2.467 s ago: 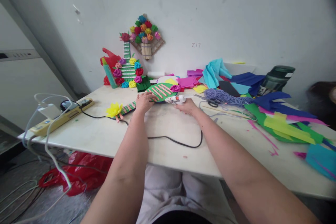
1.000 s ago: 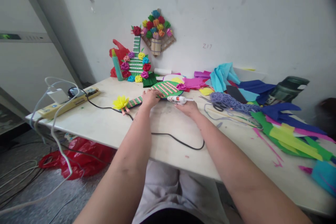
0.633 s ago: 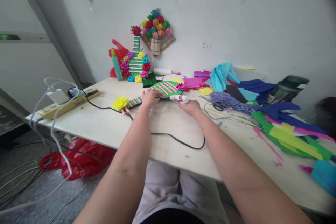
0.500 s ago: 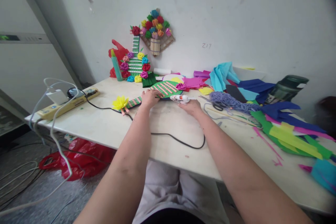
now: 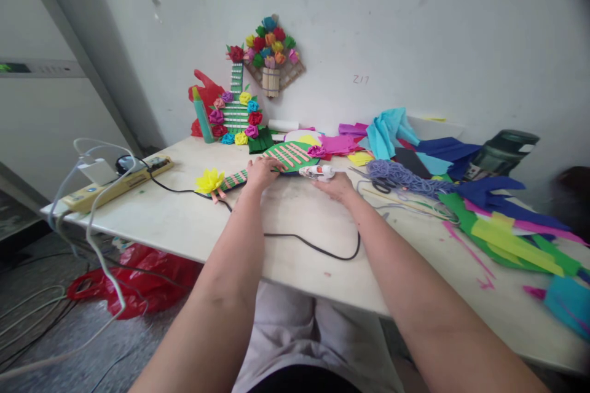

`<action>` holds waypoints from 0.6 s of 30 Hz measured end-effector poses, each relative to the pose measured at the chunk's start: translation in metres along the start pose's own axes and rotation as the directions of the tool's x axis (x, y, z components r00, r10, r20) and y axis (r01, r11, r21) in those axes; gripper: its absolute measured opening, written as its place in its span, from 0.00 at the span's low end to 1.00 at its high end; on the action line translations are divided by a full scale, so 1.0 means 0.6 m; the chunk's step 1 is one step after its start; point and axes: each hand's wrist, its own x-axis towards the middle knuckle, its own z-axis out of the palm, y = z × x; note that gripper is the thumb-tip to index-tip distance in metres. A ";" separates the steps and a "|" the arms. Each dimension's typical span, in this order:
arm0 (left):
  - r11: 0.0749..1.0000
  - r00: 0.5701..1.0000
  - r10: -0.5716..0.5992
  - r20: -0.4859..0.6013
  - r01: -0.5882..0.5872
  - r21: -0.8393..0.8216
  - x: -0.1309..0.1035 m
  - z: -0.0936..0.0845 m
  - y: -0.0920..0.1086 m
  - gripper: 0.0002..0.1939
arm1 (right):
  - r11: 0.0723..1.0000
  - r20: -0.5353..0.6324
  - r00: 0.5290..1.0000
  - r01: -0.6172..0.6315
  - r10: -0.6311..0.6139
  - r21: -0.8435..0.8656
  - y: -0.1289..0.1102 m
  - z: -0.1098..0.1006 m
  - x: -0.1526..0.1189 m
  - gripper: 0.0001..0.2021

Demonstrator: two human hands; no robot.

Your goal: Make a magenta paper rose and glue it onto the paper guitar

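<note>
Guitar-shaped piece (image 5: 291,157): lay toward far edge of surface (image 5: 304,215), slanted lengthwise from yellow flower (image 5: 210,181), nearer left edge, to rounded end.
Left grip (image 5: 262,173): rested across its middle; clamped or merely pressed, could not tell.
Right grip (image 5: 335,186): clamped on glue gun (image 5: 318,172), beside rounded end.

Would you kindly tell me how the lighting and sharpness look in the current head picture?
Head view: soft light on the wall, without strong glare; only faint shadow on the table by the left hand; head view, upper right: the corner falls dark; head view, right edge: the dark shape is too blurred to identify; head view, centre: markings on the white glue gun are unreadable.
</note>
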 end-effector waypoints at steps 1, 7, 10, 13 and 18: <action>1.000 1.000 0.000 0.000 0.000 -0.001 0.000 0.000 0.000 0.17 | 1.000 -0.002 1.000 0.007 -0.007 0.006 -0.001 0.000 0.000 0.23; 1.000 1.000 0.003 -0.004 -0.003 -0.003 0.001 0.002 0.000 0.17 | 1.000 0.005 1.000 0.005 -0.005 -0.004 -0.005 0.003 0.002 0.24; 1.000 1.000 0.001 -0.002 -0.001 -0.003 0.002 0.003 0.000 0.16 | 1.000 -0.002 1.000 0.007 -0.007 -0.012 -0.005 0.005 0.004 0.24; 1.000 1.000 0.001 -0.005 -0.001 -0.004 0.002 0.004 -0.001 0.16 | 1.000 -0.003 1.000 0.015 -0.015 -0.023 -0.006 0.006 0.005 0.25; 1.000 1.000 0.001 -0.008 -0.001 -0.008 0.003 0.006 -0.004 0.16 | 1.000 0.009 1.000 0.007 -0.007 -0.012 -0.008 0.003 0.002 0.25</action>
